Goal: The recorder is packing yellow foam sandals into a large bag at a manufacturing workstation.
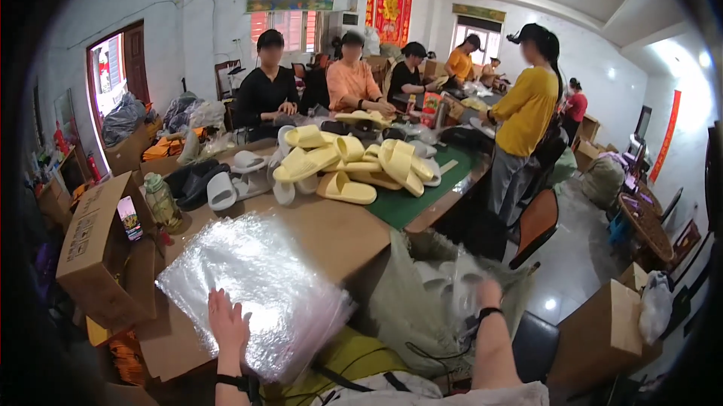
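My left hand (pixel 228 322) rests on a stack of clear plastic bags (pixel 252 270), fingers stretched out with the thumb a little apart. The shiny stack lies at the near edge of the brown table and overhangs it toward me. On the right, my right hand (pixel 489 295) is over an open pale woven sack (pixel 403 293). White slippers (pixel 463 274) show inside the sack, close beside that hand. Motion smears its fingers, so its grip cannot be made out. Farther off on the table lies a heap of yellow slippers (pixel 350 192).
Grey slippers (pixel 222 191), black slippers (pixel 197 193) and a bottle (pixel 160 199) stand at the table's left. An open cardboard box (pixel 94 248) borders it. A chair (pixel 536 229) is right of the sack; another carton (pixel 602 327) stands nearer. Several people work around the table.
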`<move>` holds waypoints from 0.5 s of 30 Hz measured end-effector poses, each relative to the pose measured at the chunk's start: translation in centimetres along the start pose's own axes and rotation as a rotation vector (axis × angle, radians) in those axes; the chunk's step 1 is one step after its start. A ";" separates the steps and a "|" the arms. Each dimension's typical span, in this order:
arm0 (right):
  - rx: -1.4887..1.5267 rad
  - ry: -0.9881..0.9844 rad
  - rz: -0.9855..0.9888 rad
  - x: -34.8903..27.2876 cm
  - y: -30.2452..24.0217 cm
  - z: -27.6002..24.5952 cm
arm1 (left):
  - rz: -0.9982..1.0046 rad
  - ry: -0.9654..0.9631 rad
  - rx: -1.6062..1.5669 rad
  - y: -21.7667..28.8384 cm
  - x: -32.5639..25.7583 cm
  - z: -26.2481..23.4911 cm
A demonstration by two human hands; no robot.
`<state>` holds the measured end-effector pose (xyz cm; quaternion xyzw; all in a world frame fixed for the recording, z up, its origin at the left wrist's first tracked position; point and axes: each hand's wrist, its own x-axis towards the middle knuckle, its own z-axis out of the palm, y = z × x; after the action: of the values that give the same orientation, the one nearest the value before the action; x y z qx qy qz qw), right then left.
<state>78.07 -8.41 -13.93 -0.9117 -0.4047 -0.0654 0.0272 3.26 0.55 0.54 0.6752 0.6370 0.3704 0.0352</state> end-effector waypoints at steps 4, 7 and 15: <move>0.675 -0.425 0.405 -3.5 6.2 12.6 | 0.058 0.041 -0.001 -0.7 0.2 1.5; 1.273 -0.631 0.662 -5.8 -0.2 12.3 | 0.024 0.062 0.073 -0.9 -0.4 -0.4; -0.186 -0.707 0.222 -4.2 -4.9 1.3 | -0.017 0.088 0.068 -3.4 -1.4 0.4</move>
<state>71.74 -8.08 -15.79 -0.9149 -0.2800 0.2200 -0.1902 0.76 0.10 -2.14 0.6537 0.6558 0.3773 -0.0129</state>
